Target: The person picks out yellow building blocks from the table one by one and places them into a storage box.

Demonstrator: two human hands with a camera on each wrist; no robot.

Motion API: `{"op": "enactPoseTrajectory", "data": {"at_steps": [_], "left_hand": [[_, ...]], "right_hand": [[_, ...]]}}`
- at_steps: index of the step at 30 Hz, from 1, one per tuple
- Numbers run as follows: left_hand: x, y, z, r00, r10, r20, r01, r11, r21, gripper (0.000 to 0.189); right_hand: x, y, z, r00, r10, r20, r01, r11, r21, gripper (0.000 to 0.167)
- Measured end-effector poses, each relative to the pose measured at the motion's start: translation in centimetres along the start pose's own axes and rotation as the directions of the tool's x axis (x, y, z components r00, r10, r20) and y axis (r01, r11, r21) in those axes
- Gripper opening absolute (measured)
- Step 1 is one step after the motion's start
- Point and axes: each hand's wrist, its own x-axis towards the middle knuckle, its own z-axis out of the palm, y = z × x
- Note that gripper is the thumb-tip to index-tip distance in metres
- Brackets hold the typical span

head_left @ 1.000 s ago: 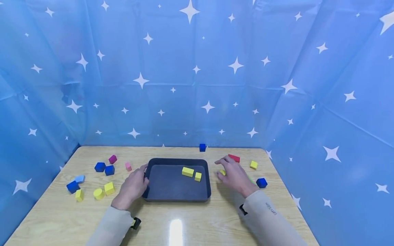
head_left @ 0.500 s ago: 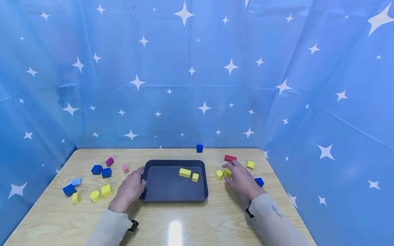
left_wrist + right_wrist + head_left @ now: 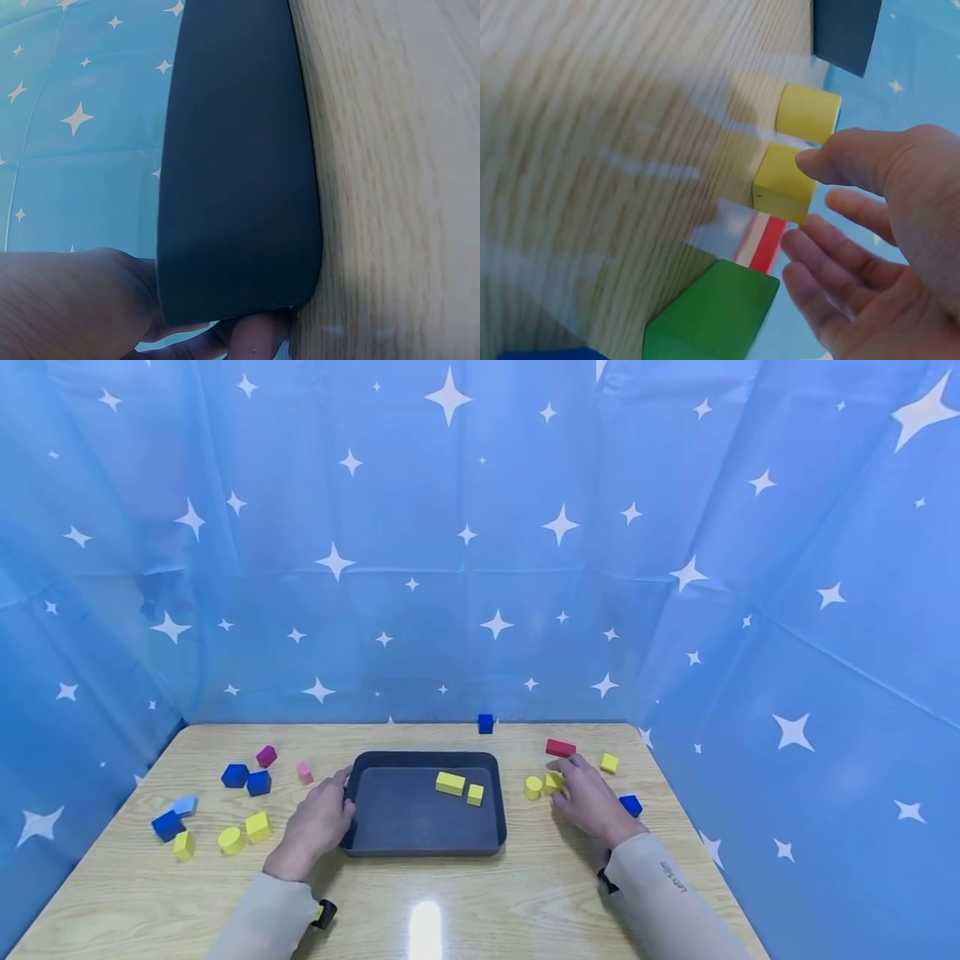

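Observation:
My left hand [image 3: 321, 814] grips the left end of the dark rectangular tray [image 3: 420, 849]; in the left wrist view its fingers curl round the tray's wall [image 3: 236, 165]. Inside the tray lie a long yellow block [image 3: 450, 783] and a small yellow cube [image 3: 476, 795]. To the right of the tray, my right hand [image 3: 592, 802] pinches another yellow cube [image 3: 784, 184], thumb over one side and fingertips at the opposite side. A yellow cylinder [image 3: 808, 112] stands right beside that cube. A red block [image 3: 561, 747] lies just beyond the right fingertips.
A green block [image 3: 712, 311] sits below the right palm. Further right are a yellow cube [image 3: 609, 763] and a blue block [image 3: 630, 806]. A blue cube [image 3: 486, 723] stands at the far table edge. Several blue, yellow and pink blocks, including a blue one [image 3: 168, 826], lie left.
My right hand has shifted right, from over the yellow cylinder to the yellow cube, uncovering the cylinder. The left hand keeps its place on the tray. The head view has turned slightly.

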Motion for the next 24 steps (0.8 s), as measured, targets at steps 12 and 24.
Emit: {"op": "enactPoseTrajectory", "data": {"at_steps": [12, 24], "left_hand": [[0.19, -0.17, 0.36, 1.0, 0.003, -0.017, -0.002, 1.0, 0.012, 0.064], [0.15, -0.06, 0.18, 1.0, 0.002, -0.014, -0.002, 1.0, 0.005, 0.065]], "right_hand": [[0.48, 0.19, 0.73, 1.0, 0.004, -0.002, -0.004, 1.0, 0.002, 0.045], [0.69, 0.32, 1.05, 1.0, -0.001, -0.007, 0.001, 1.0, -0.009, 0.043]]}}
